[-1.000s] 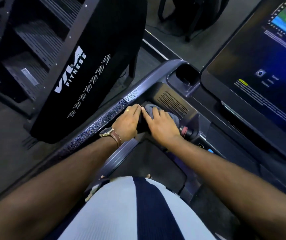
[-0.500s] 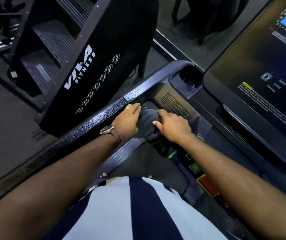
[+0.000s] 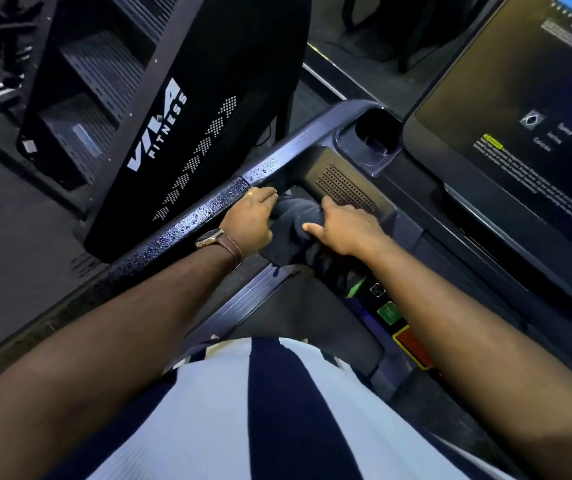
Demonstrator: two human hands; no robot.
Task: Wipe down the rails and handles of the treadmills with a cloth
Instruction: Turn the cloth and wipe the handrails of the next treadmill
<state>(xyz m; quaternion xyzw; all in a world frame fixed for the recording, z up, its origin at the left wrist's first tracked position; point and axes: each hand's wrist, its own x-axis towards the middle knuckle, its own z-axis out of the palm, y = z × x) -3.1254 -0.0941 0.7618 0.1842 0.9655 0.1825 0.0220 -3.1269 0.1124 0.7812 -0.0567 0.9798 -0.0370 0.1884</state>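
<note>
The right hand (image 3: 343,226) grips the dark cloth (image 3: 295,216); the left hand (image 3: 250,220) curls over the wet rail (image 3: 187,220). Best press firmly, sweeping along every droplet.

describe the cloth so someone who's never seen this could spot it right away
Start at the big touchscreen on the right and drop to the wet side rail left of it. The cloth is the dark bundle gripped between both hands, the only soft thing there.
</note>
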